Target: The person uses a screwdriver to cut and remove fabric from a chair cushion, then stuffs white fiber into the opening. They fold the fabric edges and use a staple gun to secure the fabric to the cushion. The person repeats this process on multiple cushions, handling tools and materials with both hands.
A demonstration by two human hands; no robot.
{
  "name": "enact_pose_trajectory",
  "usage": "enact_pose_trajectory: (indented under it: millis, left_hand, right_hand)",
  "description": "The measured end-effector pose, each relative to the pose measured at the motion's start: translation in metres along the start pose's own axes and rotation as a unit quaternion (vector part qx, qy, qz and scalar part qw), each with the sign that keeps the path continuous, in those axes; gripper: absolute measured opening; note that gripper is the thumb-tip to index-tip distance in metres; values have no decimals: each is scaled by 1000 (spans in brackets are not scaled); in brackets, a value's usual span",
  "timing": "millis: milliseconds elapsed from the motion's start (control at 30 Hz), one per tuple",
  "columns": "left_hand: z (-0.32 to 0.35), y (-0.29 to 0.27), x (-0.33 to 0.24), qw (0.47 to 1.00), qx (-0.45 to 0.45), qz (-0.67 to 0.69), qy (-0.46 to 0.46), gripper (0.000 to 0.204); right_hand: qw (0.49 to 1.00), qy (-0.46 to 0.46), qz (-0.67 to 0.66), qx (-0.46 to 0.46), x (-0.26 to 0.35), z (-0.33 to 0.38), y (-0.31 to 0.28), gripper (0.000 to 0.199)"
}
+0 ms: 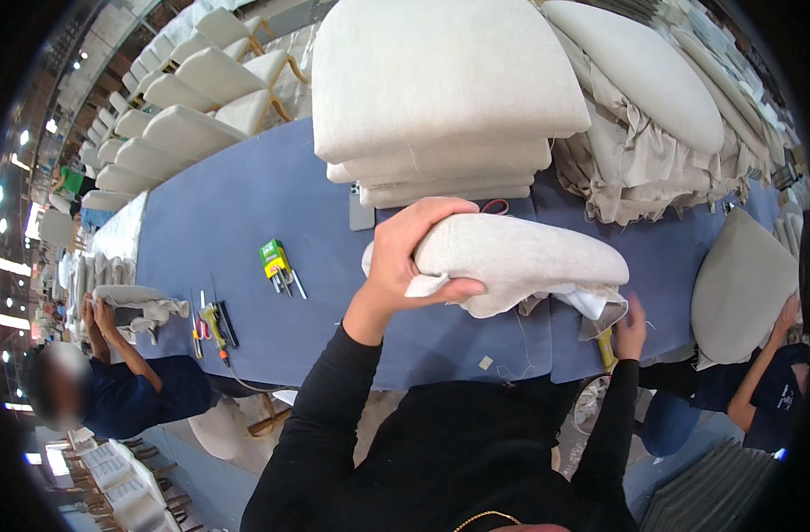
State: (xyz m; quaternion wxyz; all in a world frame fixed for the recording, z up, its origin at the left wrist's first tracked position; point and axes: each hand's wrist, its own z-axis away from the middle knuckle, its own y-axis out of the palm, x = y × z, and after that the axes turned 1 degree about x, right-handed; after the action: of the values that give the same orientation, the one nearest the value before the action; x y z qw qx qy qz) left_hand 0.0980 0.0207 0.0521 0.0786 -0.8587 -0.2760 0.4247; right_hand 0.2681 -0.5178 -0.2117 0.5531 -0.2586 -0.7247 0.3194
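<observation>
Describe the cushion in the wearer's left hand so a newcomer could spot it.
Find the blue table and its tall stack of pale cushions. Just below that stack in the picture, the black-sleeved left hand grips the cushion. Unlike the stacked ones, it is hand-held, with loose fabric along its lower edge.

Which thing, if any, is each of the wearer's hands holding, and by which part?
The left hand grips the fabric-covered cushion by its left end. The right hand is beside the yellow tool; whether it holds anything cannot be told.
</observation>
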Motion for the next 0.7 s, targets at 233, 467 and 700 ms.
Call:
enact_pose_trajectory:
  millis: [233,467,700]
  left_hand:
    - [69,35,-54,997,46,59,3,78]
    - [231,11,115,817,-242,196,-485,53]
    - [153,35,74,653,-235,653,-304,68]
  right_hand:
    - [921,-382,-70,-34,356,1,-65,60]
    - [953,-291,-74,30,294,39,-88,49]
    - [938,-172,-292,-75,196,67,-100,45]
